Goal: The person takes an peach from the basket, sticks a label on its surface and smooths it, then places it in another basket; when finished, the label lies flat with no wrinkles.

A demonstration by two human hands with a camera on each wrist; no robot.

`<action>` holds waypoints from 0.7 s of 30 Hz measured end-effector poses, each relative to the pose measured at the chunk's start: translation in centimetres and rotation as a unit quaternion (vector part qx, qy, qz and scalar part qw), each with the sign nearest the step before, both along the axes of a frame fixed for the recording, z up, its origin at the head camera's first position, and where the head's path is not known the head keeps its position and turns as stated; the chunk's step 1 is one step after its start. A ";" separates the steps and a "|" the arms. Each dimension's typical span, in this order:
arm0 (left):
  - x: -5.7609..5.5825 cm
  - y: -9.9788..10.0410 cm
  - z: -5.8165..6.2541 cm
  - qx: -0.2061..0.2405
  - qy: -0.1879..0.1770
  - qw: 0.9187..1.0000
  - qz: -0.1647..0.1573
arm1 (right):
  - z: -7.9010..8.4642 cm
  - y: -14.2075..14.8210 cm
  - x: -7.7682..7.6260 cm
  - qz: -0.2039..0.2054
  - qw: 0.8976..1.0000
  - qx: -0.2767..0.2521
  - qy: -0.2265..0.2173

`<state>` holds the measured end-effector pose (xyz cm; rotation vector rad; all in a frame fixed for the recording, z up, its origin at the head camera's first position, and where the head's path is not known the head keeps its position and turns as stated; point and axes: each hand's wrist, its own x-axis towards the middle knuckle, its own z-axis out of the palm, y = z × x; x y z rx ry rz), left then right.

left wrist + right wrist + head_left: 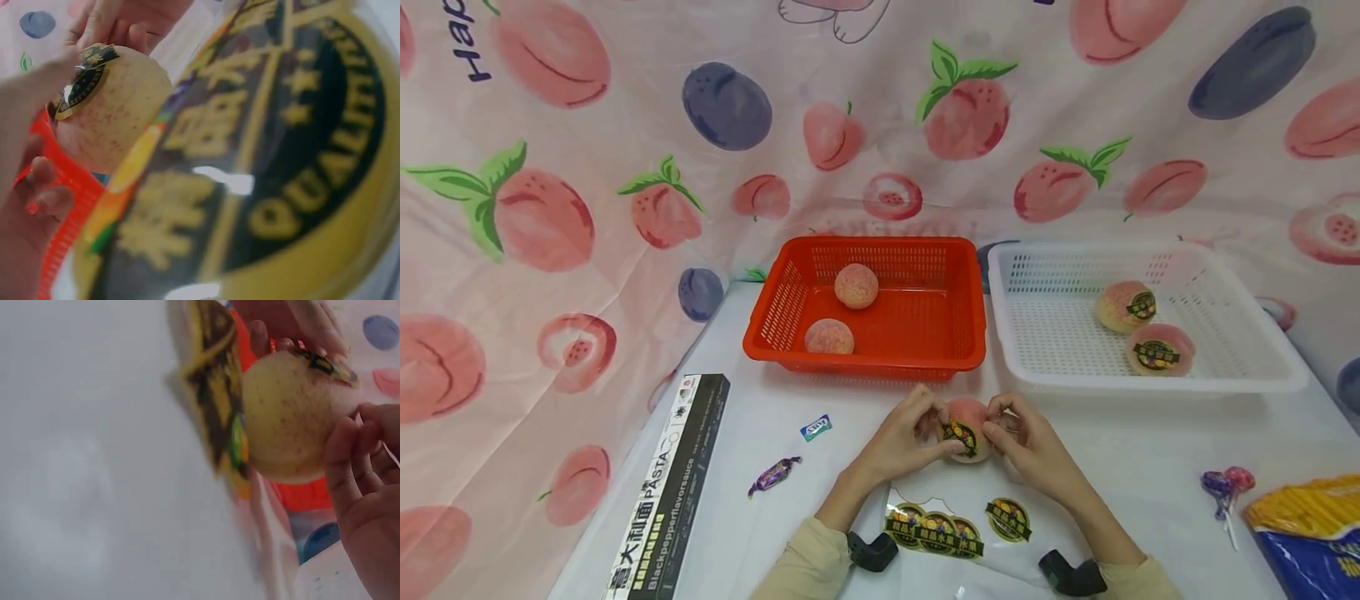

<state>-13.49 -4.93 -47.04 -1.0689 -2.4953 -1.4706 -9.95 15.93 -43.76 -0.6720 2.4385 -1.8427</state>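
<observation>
Between both hands is a peach (967, 408), held just in front of the baskets. A black-and-gold label (959, 438) lies on its left side. The left hand (901, 440) grips that side, its thumb over the label. From the right, the bent fingers and thumb of the right hand (1032, 446) hold the peach. The right wrist view shows these fingertips against the yellowish peach (284, 422), with the label near its top. In the left wrist view the label (84, 87) curves over the peach. Below the hands lie a strip of labels (932, 531) and a separate label (1008, 519).
A red basket (891, 364) holds two unlabelled peaches. The white basket (1060, 377) at right contains two labelled ones. On the left are a pasta box (670, 492) and two wrapped candies (775, 475). Lollipops (1225, 483) and a yellow-blue bag (1311, 533) lie at right.
</observation>
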 end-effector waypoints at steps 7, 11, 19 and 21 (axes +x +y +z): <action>0.2 0.7 -0.7 -0.048 -0.067 0.996 -0.027 | -3.1 3.3 -0.9 -0.036 0.944 -0.316 -0.088; 0.1 0.8 -0.8 -0.066 -0.074 0.993 -0.065 | -3.7 5.4 -1.2 -0.078 0.827 -0.542 -0.127; -0.5 -0.1 -0.3 -0.059 -0.099 0.991 -0.067 | -2.1 10.8 -1.8 -0.230 0.587 -0.761 -0.154; -0.6 -0.2 -0.5 -0.058 -0.097 0.992 -0.052 | -1.2 12.0 -1.8 -0.240 0.567 -0.774 -0.148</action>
